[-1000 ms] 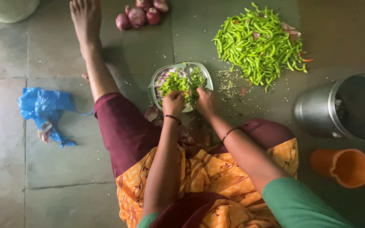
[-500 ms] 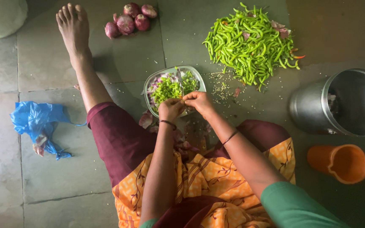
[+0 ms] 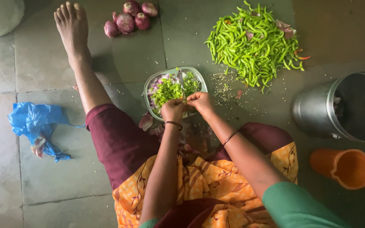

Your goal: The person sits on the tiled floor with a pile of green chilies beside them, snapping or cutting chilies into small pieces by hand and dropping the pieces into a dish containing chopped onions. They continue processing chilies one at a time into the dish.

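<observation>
Green chilli point(image 3: 183, 98), pinched between left hand point(image 3: 172, 109) and right hand point(image 3: 199, 101), over bowl point(image 3: 148, 86) at centre. Cutting step. Next piece likely from chilli heap point(image 3: 254, 42) at one o'clock.

Only packaging: crumpled blue plastic bag point(image 3: 36, 126) on the floor point(image 3: 43, 177), left side. No labels, signs, screens.
</observation>
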